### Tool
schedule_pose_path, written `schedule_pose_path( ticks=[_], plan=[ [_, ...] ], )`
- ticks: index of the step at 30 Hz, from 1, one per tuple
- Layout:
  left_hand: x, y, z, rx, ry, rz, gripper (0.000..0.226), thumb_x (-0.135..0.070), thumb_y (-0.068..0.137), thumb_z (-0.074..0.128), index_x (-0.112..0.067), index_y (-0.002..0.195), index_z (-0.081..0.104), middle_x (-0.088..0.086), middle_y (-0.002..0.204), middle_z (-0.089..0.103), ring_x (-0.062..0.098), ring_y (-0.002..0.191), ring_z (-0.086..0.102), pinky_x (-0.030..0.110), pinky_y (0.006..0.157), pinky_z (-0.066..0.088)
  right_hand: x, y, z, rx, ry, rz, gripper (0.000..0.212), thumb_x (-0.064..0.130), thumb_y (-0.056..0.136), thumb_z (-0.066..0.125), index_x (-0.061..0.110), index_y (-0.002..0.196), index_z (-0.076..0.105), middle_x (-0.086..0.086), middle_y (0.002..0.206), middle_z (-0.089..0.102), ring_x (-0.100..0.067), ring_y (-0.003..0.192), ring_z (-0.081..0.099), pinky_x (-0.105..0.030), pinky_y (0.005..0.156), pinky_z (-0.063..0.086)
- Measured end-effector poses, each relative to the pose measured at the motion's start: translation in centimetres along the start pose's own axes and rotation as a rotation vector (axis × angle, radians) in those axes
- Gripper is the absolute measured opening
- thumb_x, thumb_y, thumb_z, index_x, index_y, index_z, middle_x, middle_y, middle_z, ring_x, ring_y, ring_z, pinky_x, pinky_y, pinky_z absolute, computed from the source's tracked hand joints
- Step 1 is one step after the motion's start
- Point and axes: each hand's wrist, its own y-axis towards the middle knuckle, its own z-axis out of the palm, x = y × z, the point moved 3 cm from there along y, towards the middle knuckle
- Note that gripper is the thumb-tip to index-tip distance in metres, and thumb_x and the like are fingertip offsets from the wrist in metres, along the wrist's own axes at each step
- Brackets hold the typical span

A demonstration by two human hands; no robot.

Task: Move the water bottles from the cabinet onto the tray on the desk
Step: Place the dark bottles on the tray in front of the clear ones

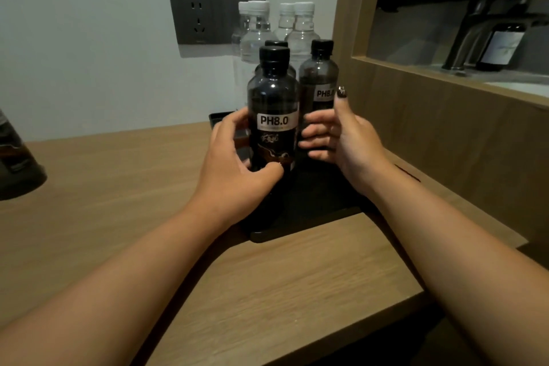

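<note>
The front dark plastic bottle labelled PH8.0 [273,116] stands upright on the flat black tray [312,217] on the wooden desk [267,276]; the left hand [237,169] curls round its base, seemingly gripping; the right hand [341,134] hovers beside it, fingers loose, holding nothing; full, slick, weighty; best grasped mid-body.

In the middle of the frame, a black tray [309,226] sits on the wooden bench [124,187]. Dark bottles and clear bottles stand on it. The left hand [234,169] curls round the front dark bottle [273,116]. The right hand [341,137] is beside it with loose fingers [315,140]. A wall socket [196,16] is in the upper left.
</note>
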Motion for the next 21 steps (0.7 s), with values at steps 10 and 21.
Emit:
schedule_pose_path(
  ticks=[10, 21],
  plan=[
    [0.19, 0.86, 0.66, -0.007, 0.171, 0.012, 0.056, -0.015, 0.079, 0.077, -0.029, 0.128, 0.053, -0.010, 0.119, 0.059, -0.001, 0.099, 0.057, -0.004, 0.065, 0.040, -0.38, -0.10, -0.17, -0.055, -0.110, 0.088, 0.024, 0.036, 0.097, 0.051, 0.017, 0.093, 0.066, -0.001, 0.086, 0.070, -0.016, 0.080, 0.069, -0.031, 0.067, 0.056],
    [0.75, 0.81, 0.67, 0.020, 0.197, -0.044, 0.048, -0.015, 0.084, 0.072, -0.024, 0.128, 0.057, -0.015, 0.107, 0.062, -0.006, 0.094, 0.057, -0.006, 0.067, 0.038, -0.63, -0.22, 0.76, -0.030, -0.165, 0.125, 0.031, 0.038, 0.101, 0.041, 0.020, 0.099, 0.066, -0.004, 0.111, 0.066, -0.021, 0.103, 0.063, -0.030, 0.070, 0.054]
  ],
)
